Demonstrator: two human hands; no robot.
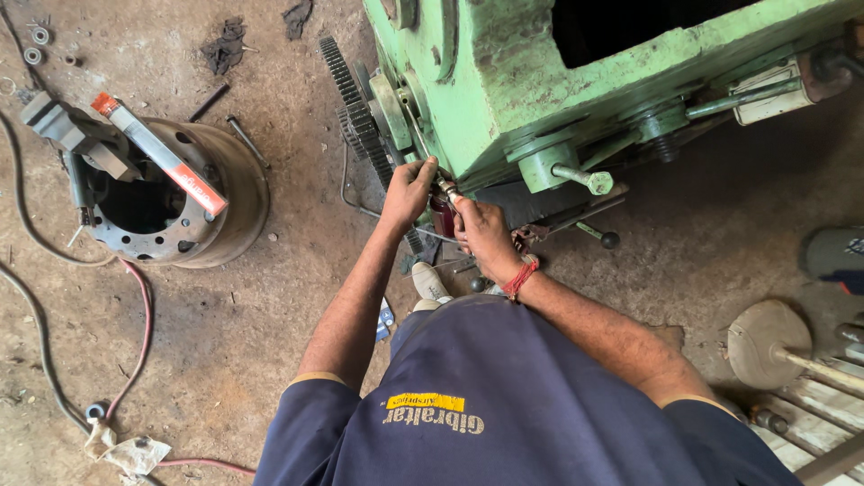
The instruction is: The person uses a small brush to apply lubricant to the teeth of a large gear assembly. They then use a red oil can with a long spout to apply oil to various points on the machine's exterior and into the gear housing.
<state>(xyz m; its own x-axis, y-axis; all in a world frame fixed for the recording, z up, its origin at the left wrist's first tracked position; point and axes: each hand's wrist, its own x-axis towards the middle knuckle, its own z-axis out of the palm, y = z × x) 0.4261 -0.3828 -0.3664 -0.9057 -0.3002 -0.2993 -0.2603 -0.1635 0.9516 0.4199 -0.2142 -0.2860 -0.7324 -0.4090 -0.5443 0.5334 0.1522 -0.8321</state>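
A large green machine (540,90) fills the space just above both hands, its paint chipped and stained. At its end, beside the left hand, a big dark gear (355,108) is mounted edge-on, with smaller wheels stacked behind it. The left hand (407,191) is closed with its fingertips pressed against the gear train, apparently to steady or grip a part there; exactly what is pinched cannot be told. The right hand (484,236), a red thread (520,277) tied around its wrist, is curled around a small metal tool (447,189) whose tip is brought up to the same spot, so that both hands meet at one point on the machine. A dark red can (442,216) is seen just under the hands, partly hidden.

Well to the left of the hands, a rusty wheel drum (180,193) rests on the ground, with a grey tool and a red-and-white tube (157,153) laid across its opening. Hoses (135,342) are trailed over a dusty, oil-stained dirt floor (225,315). To the right of the hands, a metal disc on a shaft (765,342) is lying.
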